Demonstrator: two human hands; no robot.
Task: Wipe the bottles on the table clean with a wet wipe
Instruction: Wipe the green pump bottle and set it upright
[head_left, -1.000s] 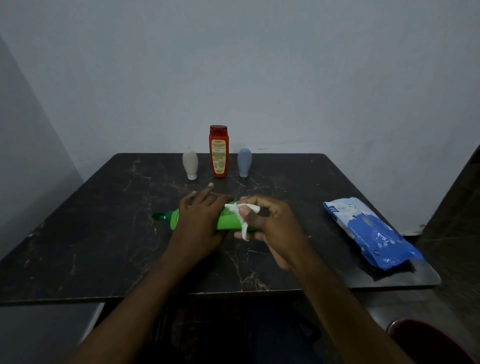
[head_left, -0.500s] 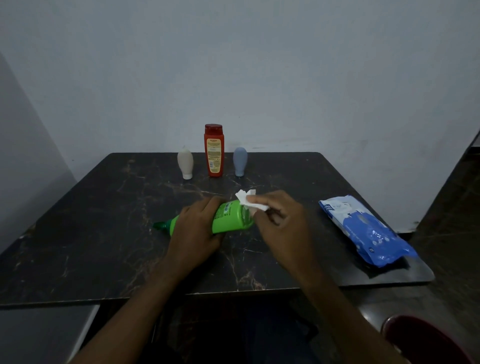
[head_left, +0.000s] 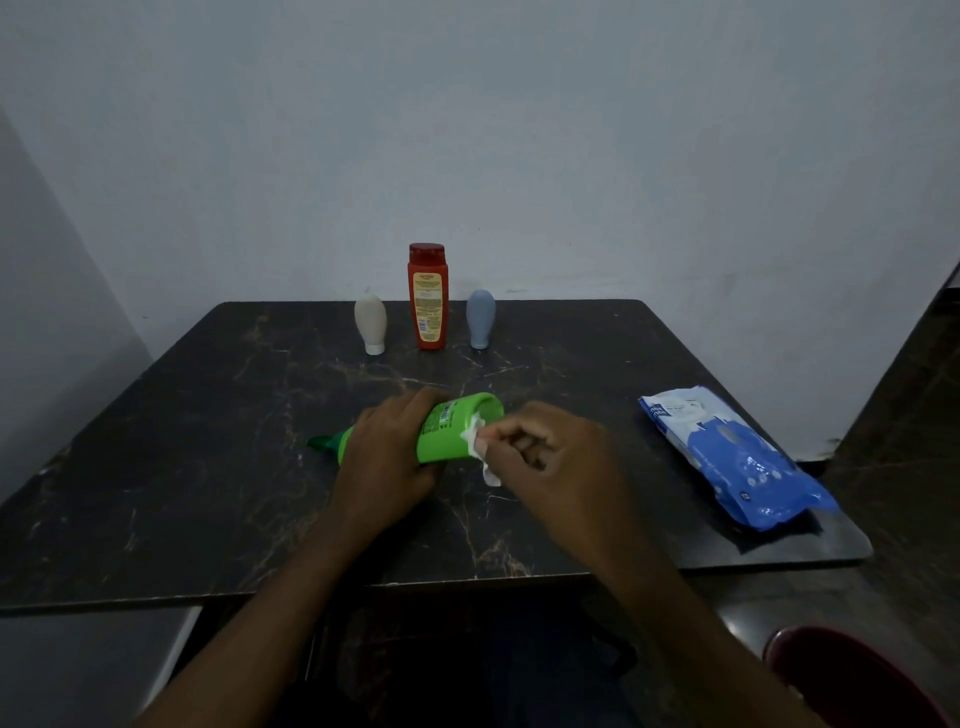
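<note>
1 green bottle held, 3 bottles upright, 1 wipe

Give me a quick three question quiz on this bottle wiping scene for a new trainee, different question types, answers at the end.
1. True or false: the green bottle stands upright on the table.
2. Which hand holds the wet wipe? A) left hand B) right hand
3. Fill in: at the table's far edge, the red bottle stands between the beige bottle and the ____ bottle.

Key
1. False: it lies tilted in the left hand.
2. B
3. Grey-blue bottle.
</note>
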